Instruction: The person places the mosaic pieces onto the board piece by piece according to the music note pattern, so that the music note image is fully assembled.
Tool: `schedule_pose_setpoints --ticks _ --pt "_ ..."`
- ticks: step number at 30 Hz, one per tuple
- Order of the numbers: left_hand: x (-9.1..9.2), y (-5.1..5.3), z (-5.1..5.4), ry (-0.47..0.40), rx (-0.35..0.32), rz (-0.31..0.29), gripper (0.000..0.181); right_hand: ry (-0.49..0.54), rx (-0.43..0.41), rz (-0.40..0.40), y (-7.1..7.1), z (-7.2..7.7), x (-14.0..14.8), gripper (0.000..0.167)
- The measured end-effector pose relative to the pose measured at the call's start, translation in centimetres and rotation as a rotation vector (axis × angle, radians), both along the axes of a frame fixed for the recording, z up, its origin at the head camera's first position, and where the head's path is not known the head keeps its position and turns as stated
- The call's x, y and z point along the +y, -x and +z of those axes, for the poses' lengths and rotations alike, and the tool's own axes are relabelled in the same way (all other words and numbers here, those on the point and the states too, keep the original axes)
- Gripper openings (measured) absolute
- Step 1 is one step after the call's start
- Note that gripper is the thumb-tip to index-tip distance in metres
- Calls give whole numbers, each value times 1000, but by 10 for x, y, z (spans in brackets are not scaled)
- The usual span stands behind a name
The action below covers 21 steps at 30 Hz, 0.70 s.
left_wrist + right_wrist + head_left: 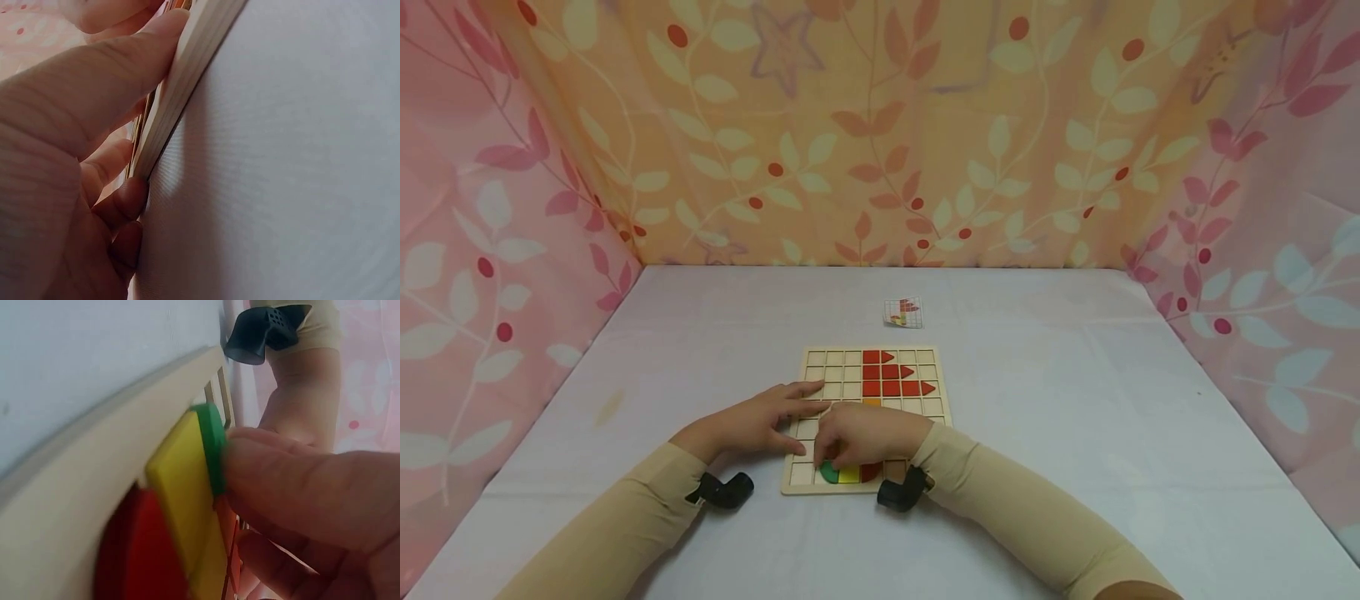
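Note:
A wooden grid board (pixel 820 490) lies on the white cloth. My left hand (pixel 748 423) rests on its left side, fingers fairly straight over the grid. In the left wrist view the thumb (pixel 144 53) touches the board's edge. Low on the grid, my right hand (pixel 868 435) pinches a green rounded piece (pixel 211 440) with curled fingers, at the board's near row. Against the green one sits a yellow square piece (pixel 187 481); a red rounded piece (pixel 150 550) follows it. My right hand hides the grid's middle and any pieces under it.
Three rows of red pieces (pixel 891 388) with pointed ends fill part of the upper grid. An orange piece (pixel 871 402) peeks out below them. Behind the board lies a small printed pattern card (pixel 903 312). Floral cloth walls (pixel 880 133) enclose the table.

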<state>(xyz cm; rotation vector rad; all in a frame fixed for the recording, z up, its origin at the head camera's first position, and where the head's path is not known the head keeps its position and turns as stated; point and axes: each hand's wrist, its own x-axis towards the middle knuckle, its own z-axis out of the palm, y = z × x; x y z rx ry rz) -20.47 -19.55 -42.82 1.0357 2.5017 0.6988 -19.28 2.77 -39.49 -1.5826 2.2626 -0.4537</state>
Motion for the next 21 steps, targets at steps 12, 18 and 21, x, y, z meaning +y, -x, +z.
schedule_pose_setpoints --ticks 12,18,21 --pt "0 1 -2 4 -3 -1 68 -6 -4 48 3 1 0 25" --pt "-1 1 -3 1 2 -6 68 -6 33 113 1 2 1 31" --pt "-1 2 -3 -1 6 -12 69 -13 33 88 2 1 4 29"
